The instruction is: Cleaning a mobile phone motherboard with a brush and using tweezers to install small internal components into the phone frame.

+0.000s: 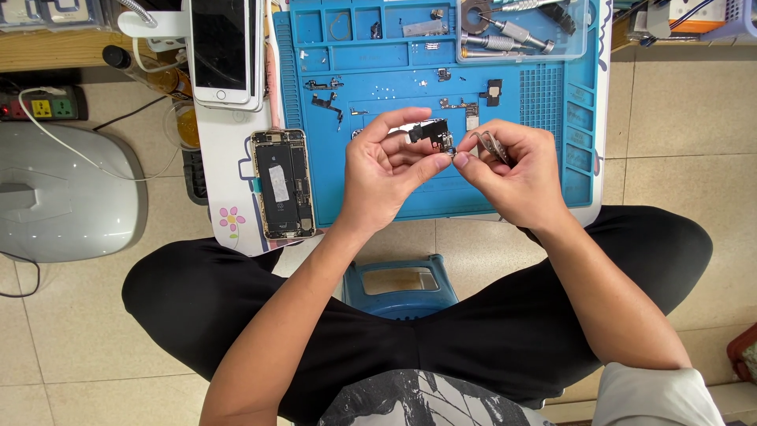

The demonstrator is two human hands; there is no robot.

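**Both hands pinched on a small phone part over the blue mat**

Far left, a grey domed appliance (67, 193) sits on the floor, well clear of the action. Moving in, a phone with a dark screen (225, 49) lies face up on the worktop (225, 170), and just below it an opened phone body (282, 184) shows its insides, lying right at the worktop's near left edge, just beside the blue repair mat (520, 170).

Now the centre: the left hand (386, 170) hovers above the mat's lower half, its grip nearly closed, thumb and fingertips pinching a small black phone component (436, 136). The part is held up off the mat, between the two hands. Right beside it, the right hand (512, 170) meets the left, thumb and forefinger pressed onto the same part's lower end, with metal tweezers (493, 144) tucked along the fingers. So that grip is closed too, sharing the component and carrying the tool.

Under and to the right of the hands, the mat is bare blue, open room out to its ridged right border. Above them, loose small parts (327, 93) dot the mat. Top right, a clear tray (579, 43) holds screwdrivers (505, 35), near the worktop's right edge.
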